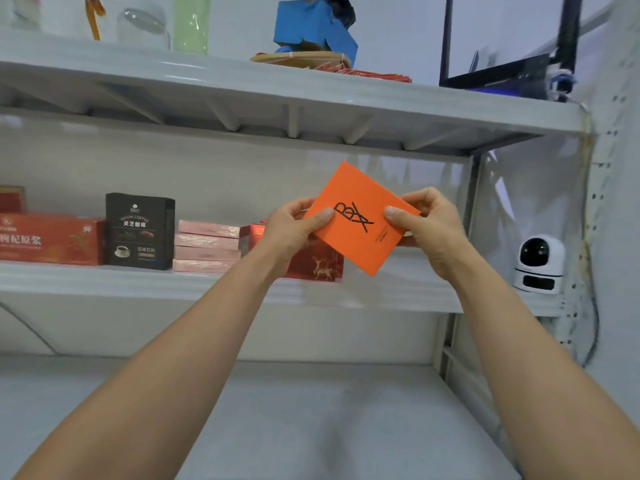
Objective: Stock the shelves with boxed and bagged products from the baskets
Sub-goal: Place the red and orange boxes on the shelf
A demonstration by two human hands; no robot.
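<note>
Both the left hand (294,225) and the right hand (427,225) pinch the tilted orange box (356,233) by opposite edges, in the air before the middle shelf (138,282), beside 4 stacked pink boxes (207,247).

On the middle shelf (138,282), from left to right: a wide carton (52,239), an upright coffee box (140,232) just beside it, a stack of four flat boxes (207,247), then a deer-print box (322,265). A security camera (539,264) stands at the shelf's right end. A flat square box (360,220) is held tilted in front of the deer-print box, between the left hand (291,230) and the right hand (433,230). The top shelf (242,84) carries a glass jar (143,27) at left and a woven tray (301,59) near centre.
</note>
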